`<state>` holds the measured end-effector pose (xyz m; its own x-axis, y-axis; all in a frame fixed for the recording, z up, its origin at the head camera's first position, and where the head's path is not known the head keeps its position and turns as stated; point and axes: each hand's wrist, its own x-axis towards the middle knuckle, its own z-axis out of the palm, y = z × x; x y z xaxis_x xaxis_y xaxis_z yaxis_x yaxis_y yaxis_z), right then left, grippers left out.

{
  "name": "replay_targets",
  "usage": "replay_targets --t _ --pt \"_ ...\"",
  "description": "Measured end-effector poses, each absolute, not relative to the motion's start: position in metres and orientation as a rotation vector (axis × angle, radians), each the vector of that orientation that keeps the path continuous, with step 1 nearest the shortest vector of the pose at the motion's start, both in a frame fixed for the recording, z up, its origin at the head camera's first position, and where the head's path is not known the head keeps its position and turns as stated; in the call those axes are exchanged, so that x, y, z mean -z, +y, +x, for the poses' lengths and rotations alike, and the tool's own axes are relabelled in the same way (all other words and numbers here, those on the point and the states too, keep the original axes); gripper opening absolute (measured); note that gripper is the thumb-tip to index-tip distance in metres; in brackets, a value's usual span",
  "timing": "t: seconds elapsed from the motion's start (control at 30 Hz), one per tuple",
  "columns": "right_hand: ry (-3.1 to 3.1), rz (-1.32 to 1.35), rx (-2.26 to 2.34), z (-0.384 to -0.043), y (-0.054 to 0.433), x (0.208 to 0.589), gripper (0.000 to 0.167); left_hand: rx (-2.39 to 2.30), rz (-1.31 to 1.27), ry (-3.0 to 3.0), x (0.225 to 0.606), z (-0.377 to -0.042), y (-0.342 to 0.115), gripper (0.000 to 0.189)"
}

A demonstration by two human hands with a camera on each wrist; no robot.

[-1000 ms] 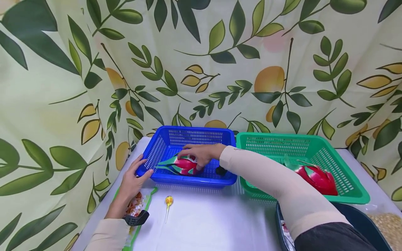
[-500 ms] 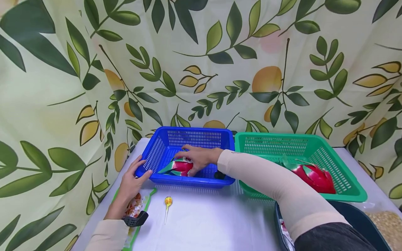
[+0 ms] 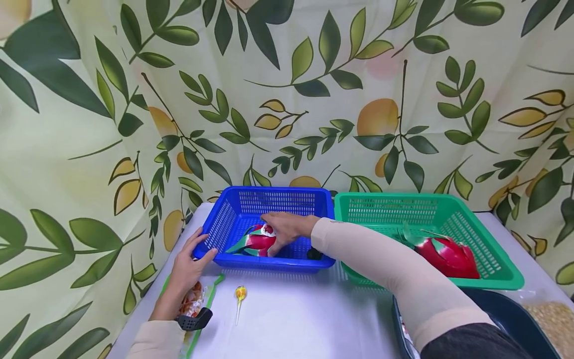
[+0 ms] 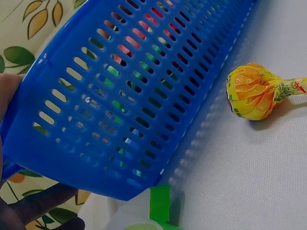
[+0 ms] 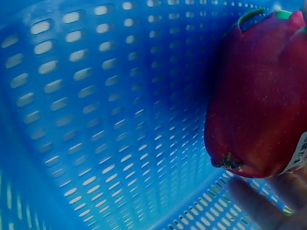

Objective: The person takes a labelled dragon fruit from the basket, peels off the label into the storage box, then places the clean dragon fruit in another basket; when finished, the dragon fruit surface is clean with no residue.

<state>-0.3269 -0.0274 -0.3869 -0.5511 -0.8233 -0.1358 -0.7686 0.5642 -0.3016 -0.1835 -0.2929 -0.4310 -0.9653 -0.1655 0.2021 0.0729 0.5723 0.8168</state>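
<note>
A red dragon fruit [image 3: 260, 243] with green leaf tips lies inside the blue basket [image 3: 278, 262]. My right hand [image 3: 287, 230] holds the fruit from above at its right end; in the right wrist view, the fingers [image 5: 259, 203] show at the fruit's underside, where a pale label is partly seen. At the basket's front left corner, my left hand [image 3: 187, 262] grips the rim. The left wrist view shows that hand's fingers [image 4: 43, 203] about the corner, beside the slotted wall. A dark round thing [image 3: 314, 254] sits in the basket's right front corner, partly hidden.
On the right a green basket [image 3: 498, 239] holds another dragon fruit [image 3: 448, 257]. A yellow wrapped lollipop [image 3: 240, 293] lies on the white table, near a green-edged bag [image 3: 197, 299] under my left wrist. A dark bin [image 3: 506, 319] and a bag of grains [image 3: 549, 319] stand front right.
The dragon fruit has turned slightly in my right hand, its leaf tips lower and its label more visible. My left hand keeps its place on the basket rim.
</note>
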Motion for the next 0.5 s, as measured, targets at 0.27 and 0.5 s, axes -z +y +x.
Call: replay_targets --t 0.27,0.5 --pt "2.673 -1.662 0.111 -0.324 -0.033 0.38 0.077 1.369 0.1 -2.534 0.434 -0.185 -0.291 0.055" --pt "2.781 -1.64 0.141 -0.311 -0.023 0.349 0.076 1.342 0.117 -2.536 0.434 -0.186 -0.289 0.054"
